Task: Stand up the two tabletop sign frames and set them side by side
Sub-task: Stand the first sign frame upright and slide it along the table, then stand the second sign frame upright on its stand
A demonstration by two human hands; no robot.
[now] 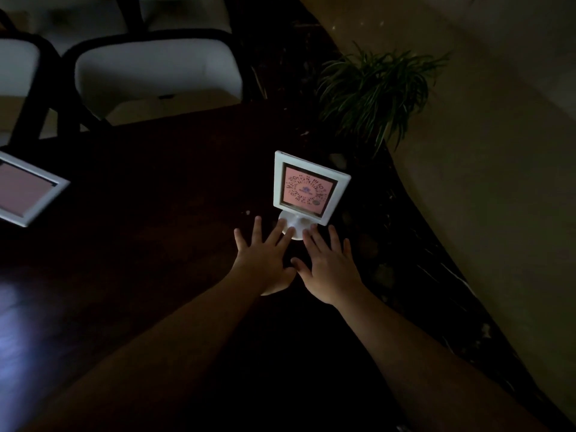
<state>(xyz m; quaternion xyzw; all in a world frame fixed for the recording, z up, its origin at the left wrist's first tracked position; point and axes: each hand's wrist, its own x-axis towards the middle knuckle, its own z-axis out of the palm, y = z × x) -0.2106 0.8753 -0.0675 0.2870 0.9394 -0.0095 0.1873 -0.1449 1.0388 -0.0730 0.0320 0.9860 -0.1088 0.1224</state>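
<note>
At the far left edge of the dark bench (156,188), the second sign frame (28,188) lies tilted, well apart from the rest. Right of centre, the left hand (265,257) and right hand (327,263) rest flat and released, fingertips touching the round base of the upright sign frame (307,188). One frame looks done; the next move likely calls for reaching left to fetch and stand the other beside it.

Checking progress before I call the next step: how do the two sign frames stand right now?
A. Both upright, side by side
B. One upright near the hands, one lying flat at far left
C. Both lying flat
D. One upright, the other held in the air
B: the upright frame stands on its round base by the fingertips of both hands, while the second frame lies flat on the table at the far left edge.
</note>
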